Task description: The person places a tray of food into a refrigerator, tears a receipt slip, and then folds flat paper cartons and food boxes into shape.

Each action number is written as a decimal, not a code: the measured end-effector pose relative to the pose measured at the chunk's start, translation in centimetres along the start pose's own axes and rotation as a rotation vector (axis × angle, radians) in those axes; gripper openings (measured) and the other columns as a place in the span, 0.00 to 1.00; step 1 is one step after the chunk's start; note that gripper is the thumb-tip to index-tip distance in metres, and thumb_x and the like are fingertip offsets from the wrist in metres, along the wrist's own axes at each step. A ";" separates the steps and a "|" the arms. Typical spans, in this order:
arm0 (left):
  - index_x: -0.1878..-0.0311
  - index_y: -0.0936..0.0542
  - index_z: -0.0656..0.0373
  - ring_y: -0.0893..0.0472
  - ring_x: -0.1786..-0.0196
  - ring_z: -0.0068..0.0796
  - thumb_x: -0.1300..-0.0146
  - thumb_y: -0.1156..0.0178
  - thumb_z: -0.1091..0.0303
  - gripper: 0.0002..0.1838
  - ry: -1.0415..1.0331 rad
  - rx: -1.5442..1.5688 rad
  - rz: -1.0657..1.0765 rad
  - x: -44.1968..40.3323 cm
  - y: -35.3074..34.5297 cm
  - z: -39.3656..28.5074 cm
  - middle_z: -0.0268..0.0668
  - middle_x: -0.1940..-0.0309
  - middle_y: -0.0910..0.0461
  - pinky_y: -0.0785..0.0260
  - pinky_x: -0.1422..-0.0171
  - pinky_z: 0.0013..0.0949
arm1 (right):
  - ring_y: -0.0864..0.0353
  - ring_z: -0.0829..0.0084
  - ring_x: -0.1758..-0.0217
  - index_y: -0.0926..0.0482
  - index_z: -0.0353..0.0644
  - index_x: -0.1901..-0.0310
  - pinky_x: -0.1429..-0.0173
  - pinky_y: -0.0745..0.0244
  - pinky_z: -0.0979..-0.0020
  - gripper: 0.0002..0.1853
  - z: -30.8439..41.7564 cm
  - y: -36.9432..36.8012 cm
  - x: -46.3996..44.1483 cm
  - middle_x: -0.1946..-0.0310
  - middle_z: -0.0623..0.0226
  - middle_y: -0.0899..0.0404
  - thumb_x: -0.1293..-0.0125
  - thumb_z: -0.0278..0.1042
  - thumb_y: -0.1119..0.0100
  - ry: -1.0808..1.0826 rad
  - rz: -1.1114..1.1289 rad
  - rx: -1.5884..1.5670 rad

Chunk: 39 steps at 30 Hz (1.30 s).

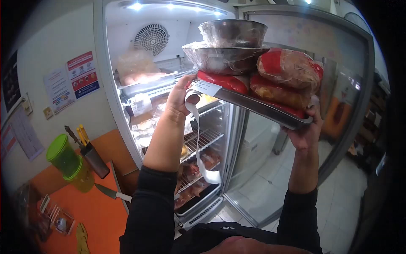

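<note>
Both hands hold up a loaded metal tray point(258, 106) before the open fridge. My left hand point(179, 95) grips its left end, with a roll of white labels point(192, 98) hanging beside it and its strip trailing down. My right hand point(306, 127) is wrapped round the right front corner. Two film-covered metal bowls, a smaller one point(232, 34) on a larger one point(228, 59), stand on red-wrapped packs point(224, 81). To their right, wrapped packs of meat point(289, 70) are stacked. A label point(206, 88) sticks to the tray's edge.
Wire shelves point(209, 137) in the fridge hold a white tray point(148, 82) and packed meat. The glass door point(262, 144) stands open at right. On the orange worktop point(93, 216) lie a knife point(112, 193), green-lidded containers point(63, 148), a knife holder point(95, 161) and a yellow glove point(82, 237).
</note>
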<state>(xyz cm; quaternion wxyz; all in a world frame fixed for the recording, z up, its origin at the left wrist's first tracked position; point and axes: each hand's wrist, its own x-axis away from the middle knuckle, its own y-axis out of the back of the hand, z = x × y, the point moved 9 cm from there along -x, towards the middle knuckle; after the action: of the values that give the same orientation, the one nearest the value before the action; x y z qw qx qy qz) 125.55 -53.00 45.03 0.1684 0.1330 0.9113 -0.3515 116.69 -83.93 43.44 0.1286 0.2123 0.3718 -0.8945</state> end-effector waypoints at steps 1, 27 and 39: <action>0.62 0.26 0.63 0.27 0.83 0.21 0.42 0.44 0.60 0.14 0.010 -0.003 0.043 -0.9 0.0 -0.2 0.34 0.80 0.25 0.36 0.84 0.20 | 0.25 0.60 0.52 0.34 0.47 0.44 0.62 0.29 0.62 0.29 -0.1 0.1 -1.3 0.49 0.63 0.28 0.51 0.43 0.50 -0.010 0.005 -0.010; 0.30 0.69 0.40 0.22 0.75 0.25 0.38 0.79 0.33 0.37 -0.091 -0.083 0.168 3.5 0.4 7.6 0.56 0.53 0.25 0.30 0.75 0.25 | 0.28 0.69 0.59 0.31 0.49 0.52 0.57 0.36 0.63 0.25 -10.3 -3.3 -12.8 0.60 0.67 0.26 0.54 0.44 0.39 -0.201 -0.012 -0.055; 0.32 0.47 0.57 0.22 0.72 0.25 0.34 0.76 0.37 0.38 0.289 -0.045 -0.166 18.5 11.9 17.6 0.51 0.55 0.23 0.29 0.70 0.26 | 0.25 0.70 0.70 0.25 0.45 0.61 0.72 0.29 0.71 0.25 -18.4 -6.0 -19.4 0.70 0.67 0.26 0.48 0.60 0.41 -0.301 0.027 0.372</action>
<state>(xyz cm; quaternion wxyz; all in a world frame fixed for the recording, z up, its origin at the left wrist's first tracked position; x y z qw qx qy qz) 116.79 -54.24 18.28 0.0092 0.1027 0.9415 -0.3209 136.61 -65.09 44.67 0.1532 0.1018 0.1744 -0.9673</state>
